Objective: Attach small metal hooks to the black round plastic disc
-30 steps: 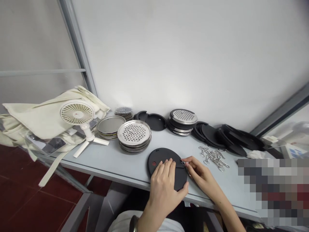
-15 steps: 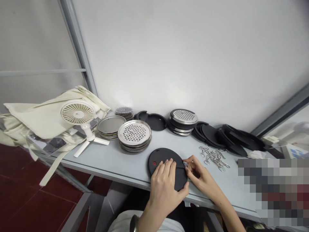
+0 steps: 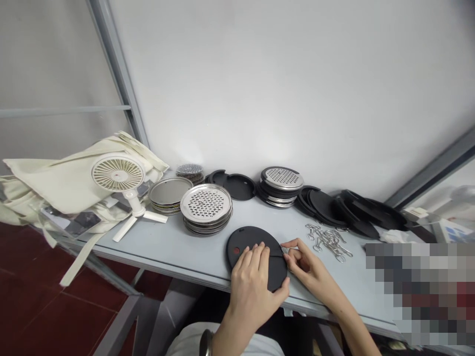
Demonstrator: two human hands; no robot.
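A black round plastic cover [image 3: 251,241] with a small red mark lies near the front edge of the table. My left hand [image 3: 253,281] rests over it, fingers on top and thumb at the near right rim, gripping it. At the cover's right edge, my right hand [image 3: 305,261] pinches a small metal wire clip [image 3: 285,250] against the end of a seam. Most of that clip is hidden by the fingertips. A loose pile of similar wire clips [image 3: 328,241] lies just right of my right hand.
Behind the cover stand a stack of metal grater discs [image 3: 206,205] and a stack of plain metal discs [image 3: 170,192]. Assembled graters [image 3: 282,180] and black round parts [image 3: 326,207] line the wall. At left are a white fan [image 3: 118,173] and a cream bag [image 3: 70,180].
Both hands keep nearly the same place on the cover. The right fingers have shifted slightly around the wire clip at its edge.
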